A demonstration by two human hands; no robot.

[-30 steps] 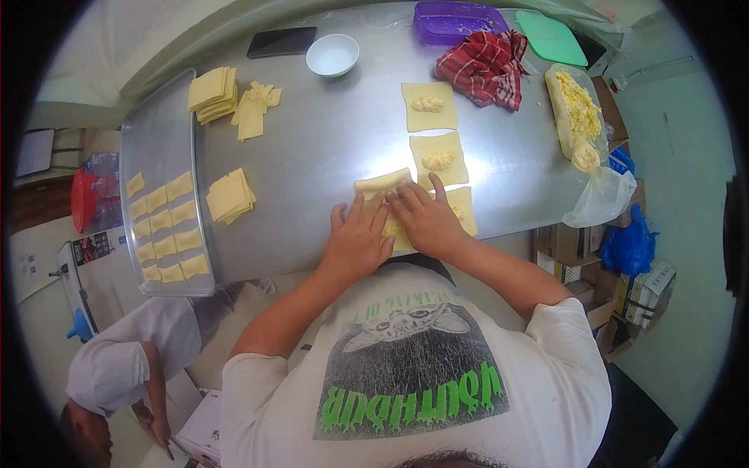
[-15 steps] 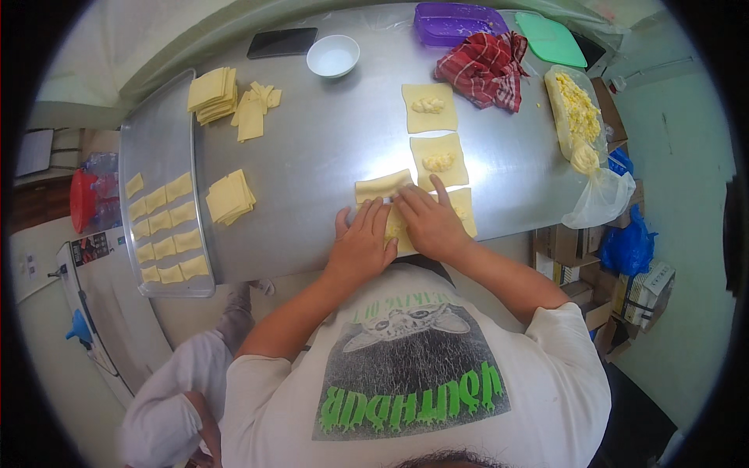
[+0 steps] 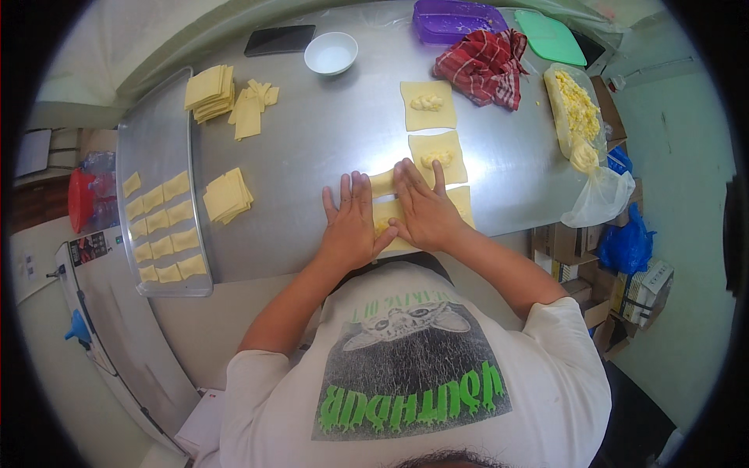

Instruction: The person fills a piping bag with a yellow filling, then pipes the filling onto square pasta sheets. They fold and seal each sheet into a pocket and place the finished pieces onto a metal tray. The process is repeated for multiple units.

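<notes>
Head view: left hand [image 3: 349, 228] and right hand [image 3: 429, 215], fingers straight, over folded dough strip [image 3: 381, 183] at twelve o'clock; we judge folded pieces [image 3: 162, 246] on nine o'clock tray [image 3: 156, 117] done, one o'clock filled squares [image 3: 427, 106] unfolded.

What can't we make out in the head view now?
Head view:
- Folded dough strip: both ends hidden by the left hand and right hand.
- Rightmost near dough sheet: partly covered by the right hand.
- Purple container: near right part blocked by the red checked cloth.
- White bowl: contents too small and indistinct to identify.
</notes>
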